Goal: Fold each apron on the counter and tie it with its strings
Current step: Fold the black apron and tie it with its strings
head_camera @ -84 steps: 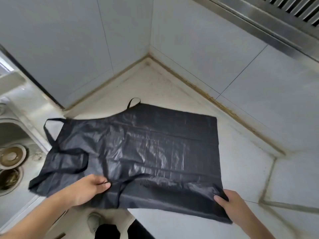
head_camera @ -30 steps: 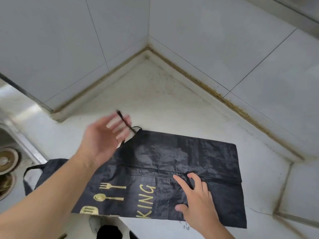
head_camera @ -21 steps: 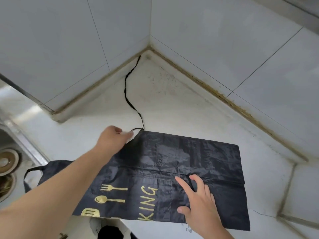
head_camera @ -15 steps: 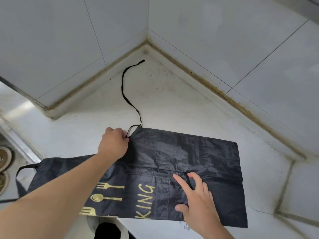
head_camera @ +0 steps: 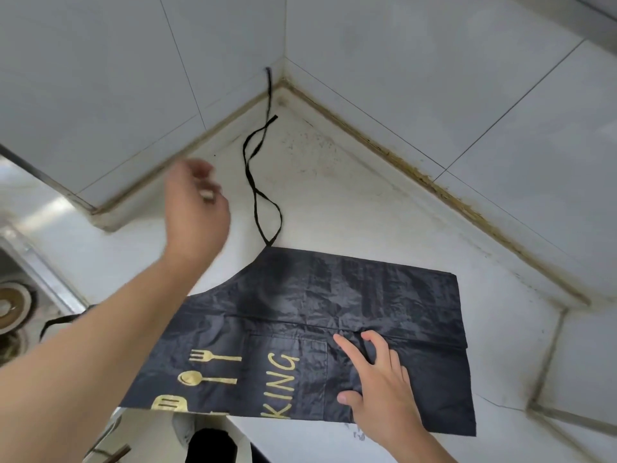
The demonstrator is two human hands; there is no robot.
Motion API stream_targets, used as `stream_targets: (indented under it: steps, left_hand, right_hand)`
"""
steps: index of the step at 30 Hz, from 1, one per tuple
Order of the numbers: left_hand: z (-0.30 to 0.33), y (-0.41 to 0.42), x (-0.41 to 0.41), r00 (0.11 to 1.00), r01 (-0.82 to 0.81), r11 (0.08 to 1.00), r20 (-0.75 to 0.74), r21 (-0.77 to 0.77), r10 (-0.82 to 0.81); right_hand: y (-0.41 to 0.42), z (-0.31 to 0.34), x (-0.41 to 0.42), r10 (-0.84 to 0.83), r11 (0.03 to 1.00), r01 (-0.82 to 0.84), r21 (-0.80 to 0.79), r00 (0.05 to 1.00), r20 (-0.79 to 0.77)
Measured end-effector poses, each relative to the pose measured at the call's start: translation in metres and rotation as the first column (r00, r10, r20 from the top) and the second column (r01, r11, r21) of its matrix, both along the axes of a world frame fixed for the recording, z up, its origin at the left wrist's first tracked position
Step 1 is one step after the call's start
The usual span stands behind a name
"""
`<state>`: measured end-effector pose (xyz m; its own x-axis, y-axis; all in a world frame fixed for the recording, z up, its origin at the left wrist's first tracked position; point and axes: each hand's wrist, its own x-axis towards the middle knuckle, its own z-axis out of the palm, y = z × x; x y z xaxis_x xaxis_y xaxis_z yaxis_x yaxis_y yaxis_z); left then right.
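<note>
One view only: head cam, wide-angle, worn on the person, looking fwd and down onto a white counter (head_camera: 334, 202) in a tiled corner. It sits close above the work; both forearms enter from the 6 o'clock edge. Wall corner (head_camera: 284, 61) is at 12, sink (head_camera: 13, 309) at 9, black apron (head_camera: 334, 295) just below centre toward 5. Left hand (head_camera: 197, 208) sits about 10 o'clock of centre, motion-blurred; right hand (head_camera: 380, 392) at 5. Straight lines bow near frame edges. No 2nd view, so no overlap.
</note>
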<state>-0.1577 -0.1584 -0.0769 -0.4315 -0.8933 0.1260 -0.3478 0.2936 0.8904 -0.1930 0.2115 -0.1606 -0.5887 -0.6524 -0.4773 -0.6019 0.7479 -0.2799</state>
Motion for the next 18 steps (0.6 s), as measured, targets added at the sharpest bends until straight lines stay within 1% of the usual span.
stream_targets:
  steps: [1, 2, 3, 4, 5, 6, 7, 8, 9, 12, 14, 15, 16, 18]
  left_hand:
    - [-0.01, 0.019, 0.009, 0.99, 0.115, 0.993, 0.086, -0.004, -0.114]
    - [-0.025, 0.039, 0.022, 0.951, 0.256, 0.967, 0.18, 0.004, -0.252]
    - [-0.041, 0.059, 0.038, 0.876, 0.404, 0.914, 0.278, 0.019, -0.393]
    - [-0.058, 0.079, 0.055, 0.768, 0.536, 0.843, 0.391, 0.042, -0.507]
    - [-0.076, 0.096, 0.072, 0.634, 0.635, 0.769, 0.517, 0.076, -0.575]
    - [-0.092, 0.11, 0.089, 0.5, 0.695, 0.712, 0.643, 0.101, -0.58]
    - [-0.104, 0.12, 0.103, 0.401, 0.726, 0.68, 0.74, 0.103, -0.54]
    - [-0.114, 0.124, 0.113, 0.358, 0.736, 0.672, 0.795, 0.083, -0.49]
    - [-0.118, 0.125, 0.119, 0.362, 0.73, 0.681, 0.81, 0.061, -0.461]
    - [-0.114, 0.117, 0.122, 0.422, 0.691, 0.719, 0.769, 0.07, -0.48]
    - [-0.098, 0.115, 0.121, 0.511, 0.693, 0.721, 0.703, 0.004, -0.495]
    - [-0.093, 0.118, 0.124, 0.563, 0.701, 0.712, 0.644, -0.041, -0.517]
    - [-0.089, 0.123, 0.126, 0.587, 0.715, 0.698, 0.582, -0.046, -0.563]
    - [-0.082, 0.136, 0.138, 0.546, 0.754, 0.656, 0.524, 0.032, -0.653]
  right_hand:
    - [0.0, 0.0, 0.0, 0.001, 1.0, -0.001, 0.002, 1.0, -0.003]
    - [-0.001, 0.001, 0.0, 0.001, 1.0, -0.001, 0.005, 1.0, -0.004]
    - [-0.002, 0.002, 0.0, 0.0, 1.0, 0.0, 0.01, 1.0, 0.0]
    - [-0.002, 0.003, 0.0, -0.002, 1.0, 0.002, 0.012, 1.0, 0.004]
    - [-0.003, 0.004, 0.0, -0.001, 1.0, 0.001, 0.01, 1.0, 0.006]
    - [-0.003, 0.004, 0.0, 0.001, 1.0, -0.001, 0.008, 1.0, 0.007]
    - [-0.001, 0.004, 0.001, 0.002, 1.0, -0.002, 0.007, 1.0, 0.005]
    - [-0.001, 0.004, 0.001, 0.001, 1.0, -0.001, 0.006, 1.0, 0.004]
    - [0.0, 0.004, 0.002, -0.004, 1.0, 0.004, 0.008, 1.0, 0.003]
    - [-0.001, 0.009, 0.006, -0.009, 1.0, 0.009, 0.03, 1.0, -0.004]
    - [-0.003, 0.016, 0.013, 0.015, 0.999, -0.015, 0.028, 1.0, 0.002]
    - [-0.004, 0.019, 0.018, 0.052, 0.999, -0.052, 0.012, 0.999, 0.016]
    - [-0.003, 0.021, 0.023, 0.106, 0.994, -0.105, -0.014, 0.994, 0.022]
    - [-0.002, 0.017, 0.037, 0.232, 0.971, -0.231, -0.064, 0.973, 0.004]
